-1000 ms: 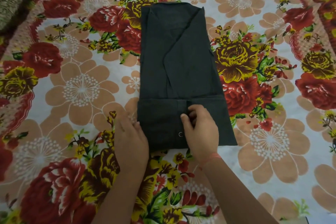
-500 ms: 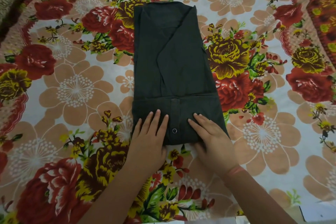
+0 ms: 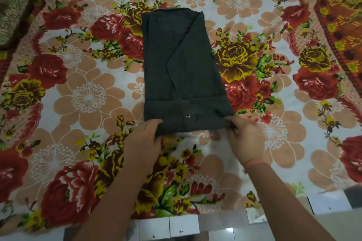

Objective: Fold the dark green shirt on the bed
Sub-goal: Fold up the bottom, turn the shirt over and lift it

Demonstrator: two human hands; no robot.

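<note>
Floral bedding (image 3: 88, 92) in red, yellow and peach fills the view, with pale floor tiles (image 3: 176, 229) showing past the near edge of the bed. The dark green shirt (image 3: 182, 68) lies in the middle of the bed as a long narrow panel. Its sides are already turned in, and its near end is folded up into a band that carries a metal snap (image 3: 188, 116). Half a second ago both hands lay flat on that band, fingers straight, pressing the crease down. They have since slid outward to its two near corners and taken hold. The left hand (image 3: 145, 139) grips the near left corner with its thumb on top and its fingers curled underneath. The right hand (image 3: 244, 139), with a thin pink band (image 3: 253, 162) at the wrist, pinches the near right corner between thumb and fingers. The near edge looks slightly raised off the bedding, with a soft shadow under it. The move from pressing to gripping suggests the first crease is set and the next fold is about to start. That would probably mean carrying the banded end away from the person toward the collar end. Both corners would need to rise together so the tucked sides stay in place.
</note>
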